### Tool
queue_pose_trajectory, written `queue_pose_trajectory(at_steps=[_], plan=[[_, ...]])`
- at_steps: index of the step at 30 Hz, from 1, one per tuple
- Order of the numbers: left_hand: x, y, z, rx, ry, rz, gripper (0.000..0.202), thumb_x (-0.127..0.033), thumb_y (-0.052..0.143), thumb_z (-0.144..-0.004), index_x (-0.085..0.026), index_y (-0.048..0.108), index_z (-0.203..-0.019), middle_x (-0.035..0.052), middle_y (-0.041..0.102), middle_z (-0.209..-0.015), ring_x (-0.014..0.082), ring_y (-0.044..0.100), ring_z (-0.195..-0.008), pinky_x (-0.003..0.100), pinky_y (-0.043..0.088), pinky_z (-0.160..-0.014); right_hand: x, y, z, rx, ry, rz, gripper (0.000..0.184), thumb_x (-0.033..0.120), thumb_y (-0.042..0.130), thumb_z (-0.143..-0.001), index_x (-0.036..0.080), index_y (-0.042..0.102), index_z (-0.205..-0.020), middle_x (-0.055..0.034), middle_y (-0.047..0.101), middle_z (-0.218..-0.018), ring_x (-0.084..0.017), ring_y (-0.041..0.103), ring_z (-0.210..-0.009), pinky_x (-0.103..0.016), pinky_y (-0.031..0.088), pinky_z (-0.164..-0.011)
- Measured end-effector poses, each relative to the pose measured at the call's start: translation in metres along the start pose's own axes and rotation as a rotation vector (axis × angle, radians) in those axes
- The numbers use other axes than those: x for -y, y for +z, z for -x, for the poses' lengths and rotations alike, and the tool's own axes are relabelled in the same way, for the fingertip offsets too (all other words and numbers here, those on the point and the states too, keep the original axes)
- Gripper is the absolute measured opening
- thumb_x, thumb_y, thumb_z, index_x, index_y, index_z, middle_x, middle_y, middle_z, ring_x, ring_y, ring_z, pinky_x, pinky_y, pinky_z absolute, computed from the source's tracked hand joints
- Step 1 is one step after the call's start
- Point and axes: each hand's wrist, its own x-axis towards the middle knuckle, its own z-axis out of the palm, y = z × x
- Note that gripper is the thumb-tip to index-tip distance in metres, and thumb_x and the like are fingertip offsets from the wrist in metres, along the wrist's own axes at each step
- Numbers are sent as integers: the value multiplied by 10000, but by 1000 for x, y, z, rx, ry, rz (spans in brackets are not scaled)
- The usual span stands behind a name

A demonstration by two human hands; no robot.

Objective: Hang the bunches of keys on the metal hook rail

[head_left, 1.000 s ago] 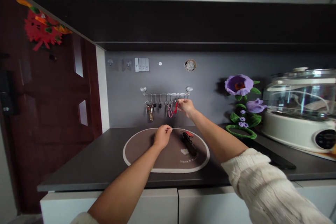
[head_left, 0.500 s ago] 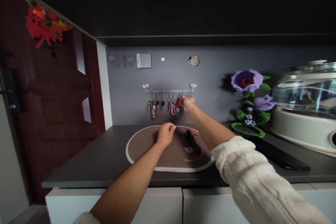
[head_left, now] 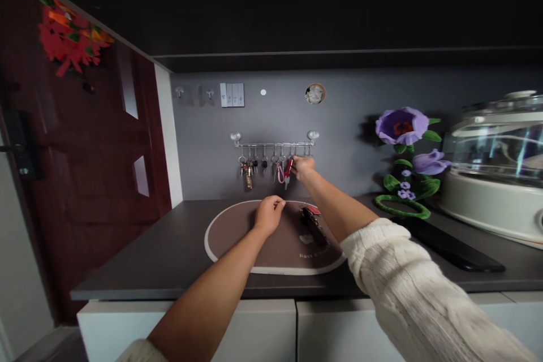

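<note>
A chrome hook rail [head_left: 274, 144] is fixed to the grey wall, with several key bunches hanging from it. My right hand [head_left: 304, 168] reaches up to the rail's right end, its fingers pinched on a red key fob [head_left: 289, 167] hanging there beside a pink strap [head_left: 280, 175]. My left hand [head_left: 268, 214] hovers in a loose fist over the brown oval mat [head_left: 237, 240] on the counter; nothing shows in it. A dark key case with a red tag [head_left: 313, 223] lies on the mat just right of my left hand.
A purple knitted flower with green leaves [head_left: 404, 161] stands at the right against the wall. Beyond it sits a white cooker with a glass lid [head_left: 496, 169]. A dark flat slab [head_left: 449, 246] lies on the counter. A dark red door [head_left: 76, 169] is at the left.
The view has tilted down slightly and shifted. My right hand stays at the rail on the red fob, which now hangs more slanted. My left hand has barely moved.
</note>
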Motion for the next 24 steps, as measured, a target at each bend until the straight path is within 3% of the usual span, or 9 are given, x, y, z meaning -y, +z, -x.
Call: queue_pose_trajectory(at_steps=[3, 10, 18, 24], plan=[[0, 0, 0, 1, 5, 4, 179, -262, 463, -740, -148, 594, -698, 38, 612, -707, 127, 528, -668, 246, 394, -650, 4, -3, 9, -68, 151, -52, 58, 129, 483, -691, 162, 492, -644, 27, 507, -515, -68, 493, -464, -200, 448, -473], [1, -1, 0, 16, 14, -3, 179, -255, 456, -742, -145, 588, -692, 37, 604, -692, 127, 520, -660, 244, 387, -639, 11, -13, 19, -25, 88, 45, 90, 111, 495, -681, 146, 506, -599, 23, 499, -492, -52, 442, -435, -165, 358, -429], [1, -1, 0, 32, -4, 2, 163, -242, 469, -737, -135, 588, -706, 35, 596, -678, 121, 524, -652, 237, 396, -633, 8, -26, 22, 62, 36, 95, 95, 86, 478, -665, 135, 529, -602, 27, 507, -514, -42, 432, -447, -162, 347, -466], [3, 0, 2, 63, -58, 43, 159, -249, 478, -732, -132, 585, -731, 26, 582, -658, 113, 519, -630, 227, 396, -607, 12, -37, 41, 132, 51, 104, 106, 99, 473, -692, 132, 545, -623, 19, 522, -536, -41, 438, -454, -169, 348, -476]])
